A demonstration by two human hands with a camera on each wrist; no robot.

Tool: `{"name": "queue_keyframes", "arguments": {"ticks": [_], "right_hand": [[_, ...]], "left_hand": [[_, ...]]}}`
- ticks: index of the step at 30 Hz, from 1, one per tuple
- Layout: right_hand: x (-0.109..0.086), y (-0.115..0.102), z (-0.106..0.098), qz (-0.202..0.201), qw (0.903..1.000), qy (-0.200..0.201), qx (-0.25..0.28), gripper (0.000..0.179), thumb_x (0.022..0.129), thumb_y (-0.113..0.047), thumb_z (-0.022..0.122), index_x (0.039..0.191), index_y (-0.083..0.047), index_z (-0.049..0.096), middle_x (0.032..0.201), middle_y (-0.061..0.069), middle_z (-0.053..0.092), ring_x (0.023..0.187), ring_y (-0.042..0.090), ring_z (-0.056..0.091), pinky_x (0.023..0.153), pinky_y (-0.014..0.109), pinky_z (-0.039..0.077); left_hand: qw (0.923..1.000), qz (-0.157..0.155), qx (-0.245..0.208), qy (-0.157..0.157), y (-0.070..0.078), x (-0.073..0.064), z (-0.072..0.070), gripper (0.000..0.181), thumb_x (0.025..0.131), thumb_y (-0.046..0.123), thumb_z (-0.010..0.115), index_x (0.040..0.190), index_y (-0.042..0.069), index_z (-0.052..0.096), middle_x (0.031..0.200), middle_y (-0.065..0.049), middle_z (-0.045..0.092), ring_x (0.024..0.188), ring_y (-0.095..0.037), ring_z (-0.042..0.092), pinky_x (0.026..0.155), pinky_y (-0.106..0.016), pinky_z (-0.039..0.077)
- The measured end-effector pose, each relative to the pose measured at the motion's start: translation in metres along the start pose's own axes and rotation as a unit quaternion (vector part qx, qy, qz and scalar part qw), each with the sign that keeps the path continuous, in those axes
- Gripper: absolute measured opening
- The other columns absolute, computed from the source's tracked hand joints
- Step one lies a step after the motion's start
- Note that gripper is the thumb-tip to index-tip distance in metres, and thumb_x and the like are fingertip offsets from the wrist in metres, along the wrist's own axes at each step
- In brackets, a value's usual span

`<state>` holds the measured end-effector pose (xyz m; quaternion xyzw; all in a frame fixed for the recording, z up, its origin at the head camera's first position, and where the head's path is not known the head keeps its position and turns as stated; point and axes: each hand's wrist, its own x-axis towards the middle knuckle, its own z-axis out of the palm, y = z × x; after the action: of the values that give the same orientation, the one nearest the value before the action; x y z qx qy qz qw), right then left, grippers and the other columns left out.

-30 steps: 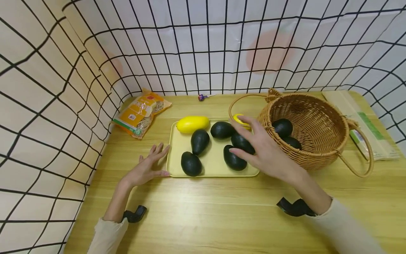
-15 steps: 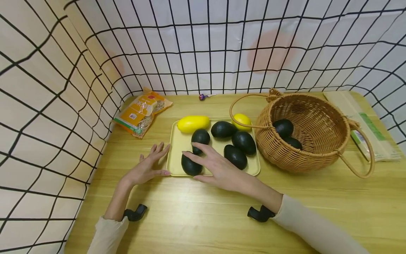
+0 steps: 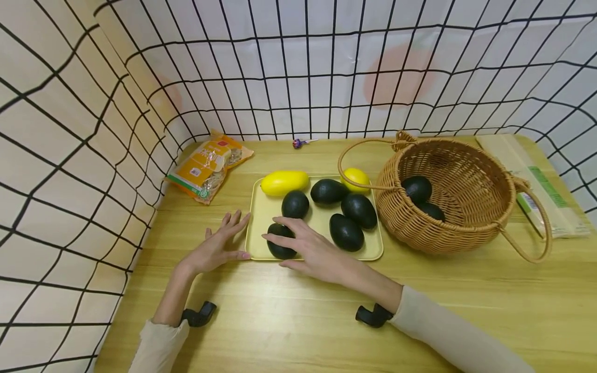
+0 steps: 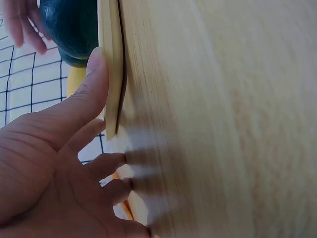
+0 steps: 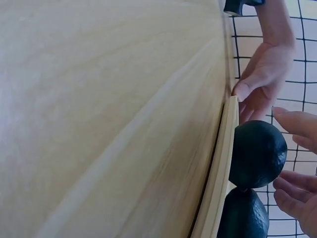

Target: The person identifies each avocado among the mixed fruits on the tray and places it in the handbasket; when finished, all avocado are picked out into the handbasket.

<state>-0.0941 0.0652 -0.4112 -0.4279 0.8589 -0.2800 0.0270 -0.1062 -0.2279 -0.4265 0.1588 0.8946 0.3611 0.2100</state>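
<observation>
My right hand [image 3: 313, 249] reaches over the front-left avocado [image 3: 278, 249], fingers spread above it. In the right wrist view, this avocado [image 5: 258, 154] lies just beside the parted thumb and fingers; contact is unclear. Flat on the table at the tray's left, my left hand [image 3: 215, 249] has its fingers spread. Its thumb [image 4: 97, 74] touches the rim of the yellow tray [image 3: 317, 258]. Several more avocados lie on the tray, one [image 3: 295, 204] right behind the first. A yellow mango-like fruit [image 3: 284, 183] and a lemon [image 3: 356, 180] sit along the back.
A wicker basket [image 3: 420, 235] with two avocados [image 3: 416, 189] visible inside stands right of the tray, one handle looping over the lemon. An orange food packet [image 3: 207, 167] lies back left, a lollipop [image 3: 300, 143] at the back. Behind the basket is a pale package [image 3: 541, 181].
My right hand has swung left from beside the basket, across the tray, to the front-left avocado, then settled slightly lower. The left hand has stayed at the tray's corner.
</observation>
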Motion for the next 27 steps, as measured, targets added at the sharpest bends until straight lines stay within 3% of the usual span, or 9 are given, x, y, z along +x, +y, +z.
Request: {"name": "queue_keyframes", "arguments": {"ticks": [14, 27], "right_hand": [[0.004, 0.005, 0.011, 0.002, 0.9997, 0.011, -0.022, 0.051, 0.093, -0.018, 0.079, 0.142, -0.018, 0.065, 0.155, 0.014, 0.048, 0.141, 0.029, 0.047, 0.108, 0.040, 0.054], [0.004, 0.005, 0.009, -0.003, 0.9995, 0.015, -0.029, 0.049, 0.093, -0.016, 0.078, 0.140, -0.017, 0.066, 0.152, 0.013, 0.052, 0.138, 0.028, 0.049, 0.103, 0.036, 0.057]], "left_hand": [[1.0000, 0.002, -0.006, -0.001, -0.001, 0.000, 0.001, 0.092, 0.095, 0.025, 0.075, 0.166, 0.012, 0.018, 0.173, -0.024, -0.004, 0.158, -0.049, -0.015, 0.106, -0.088, -0.015], [1.0000, 0.006, -0.007, -0.001, -0.002, 0.000, 0.000, 0.091, 0.096, 0.025, 0.075, 0.166, 0.012, 0.018, 0.173, -0.024, -0.005, 0.158, -0.048, -0.016, 0.106, -0.088, -0.016]]}}
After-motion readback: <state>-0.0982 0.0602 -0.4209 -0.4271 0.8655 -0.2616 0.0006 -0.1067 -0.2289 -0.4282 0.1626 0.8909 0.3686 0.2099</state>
